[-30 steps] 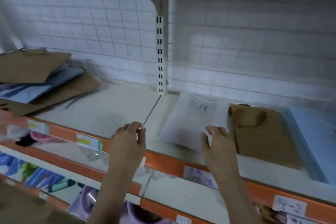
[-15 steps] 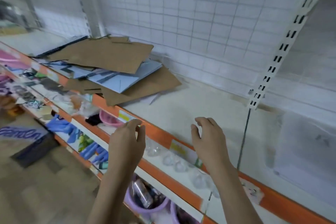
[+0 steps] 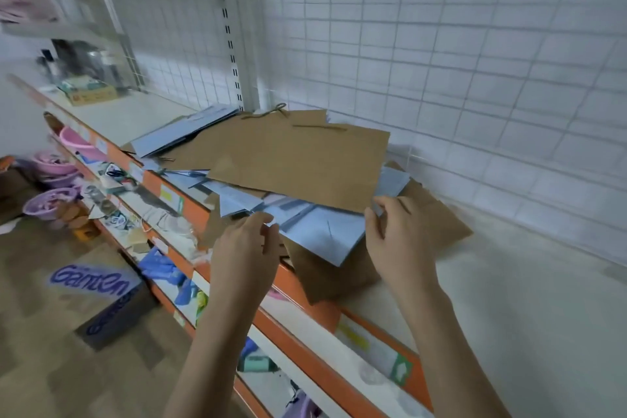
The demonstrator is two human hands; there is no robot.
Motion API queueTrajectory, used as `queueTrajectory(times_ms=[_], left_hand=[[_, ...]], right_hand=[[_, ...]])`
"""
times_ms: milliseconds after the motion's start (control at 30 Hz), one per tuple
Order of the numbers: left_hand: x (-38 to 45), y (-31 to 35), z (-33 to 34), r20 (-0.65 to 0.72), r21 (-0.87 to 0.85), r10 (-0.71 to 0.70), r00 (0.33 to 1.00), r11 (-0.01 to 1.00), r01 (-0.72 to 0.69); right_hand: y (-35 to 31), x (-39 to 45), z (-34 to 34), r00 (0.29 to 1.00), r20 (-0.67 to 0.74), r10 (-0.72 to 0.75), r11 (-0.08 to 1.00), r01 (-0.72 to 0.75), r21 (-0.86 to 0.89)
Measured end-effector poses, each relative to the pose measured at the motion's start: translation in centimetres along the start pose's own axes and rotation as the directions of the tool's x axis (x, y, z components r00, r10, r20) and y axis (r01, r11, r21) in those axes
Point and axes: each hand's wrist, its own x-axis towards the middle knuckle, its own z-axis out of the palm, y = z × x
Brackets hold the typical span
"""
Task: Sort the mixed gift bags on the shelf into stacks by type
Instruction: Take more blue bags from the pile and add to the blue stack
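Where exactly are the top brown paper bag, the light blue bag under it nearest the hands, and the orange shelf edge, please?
top brown paper bag (image 3: 298,163), head view, middle of its flat face.
light blue bag (image 3: 325,231), head view, exposed lower panel between the hands.
orange shelf edge (image 3: 298,332), head view, front strip below the pile.

Two bare forearms, left grip (image 3: 244,248) and right grip (image 3: 400,241) ungloved, sleeveless.

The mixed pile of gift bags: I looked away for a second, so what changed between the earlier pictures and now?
The view swung left from the sorted stacks to the mixed pile. Both hands, held over the shelf edge before, have reached it: the left hand touches the blue bags at the front, and the right hand pinches the near corner of the top brown bag. The pile looks undisturbed, brown on top of blue.
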Motion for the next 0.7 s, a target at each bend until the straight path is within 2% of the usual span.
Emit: queueTrajectory(times_ms=[200, 400, 600, 700], left_hand=[[4.6, -3.9, 1.4, 0.018, -0.047, -0.067, 0.998, 0.997, 0.068], [10.6, -7.5, 2.8, 0.022, -0.164, -0.010, 1.000, 0.986, 0.013], [17.0, -11.2, 3.9, 0.076, -0.245, 0.171, 0.982, 0.958, -0.147], [19.2, -12.9, 3.8, 0.100, -0.291, 0.226, 0.969, 0.938, -0.189]], right_hand=[[-2.2, 4.5, 2.9, 0.998, 0.062, 0.008, 0.990, 0.001, -0.143], [-3.6, 7.6, 6.1, 0.977, 0.099, 0.189, 0.917, -0.140, -0.373], [-6.8, 9.3, 9.1, 0.933, 0.038, 0.357, 0.832, -0.299, -0.468], [-7.6, 9.4, 9.6, 0.863, -0.029, 0.504, 0.727, -0.442, -0.525]])
